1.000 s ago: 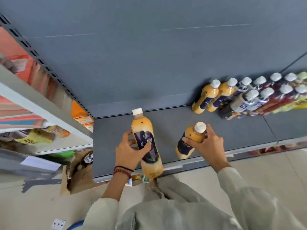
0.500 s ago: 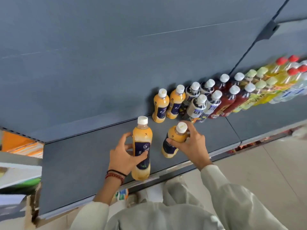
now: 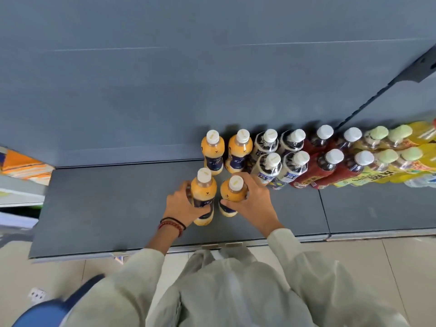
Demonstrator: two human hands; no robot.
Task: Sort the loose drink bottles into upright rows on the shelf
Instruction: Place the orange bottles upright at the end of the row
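Two orange drink bottles with white caps stand upright on the grey shelf (image 3: 106,208). My left hand (image 3: 181,207) grips the left orange bottle (image 3: 204,192) round its dark label. My right hand (image 3: 253,201) grips the right orange bottle (image 3: 232,192) just below its cap. Both stand directly in front of two matching orange bottles (image 3: 212,152) at the back of the shelf. To the right run two upright rows: white-labelled bottles (image 3: 269,166), red bottles (image 3: 328,164), and yellow-green bottles (image 3: 387,161).
The shelf's back panel (image 3: 212,79) rises behind the rows. Bare shelf stretches to the left of the orange bottles and along the front edge (image 3: 354,236). Tiled floor (image 3: 412,267) lies below. A neighbouring shelf with orange packaging (image 3: 21,166) is at the far left.
Both hands have carried their orange bottles toward the back and right, and now stand them upright right in front of the back pair. The view has shifted right along the shelf.
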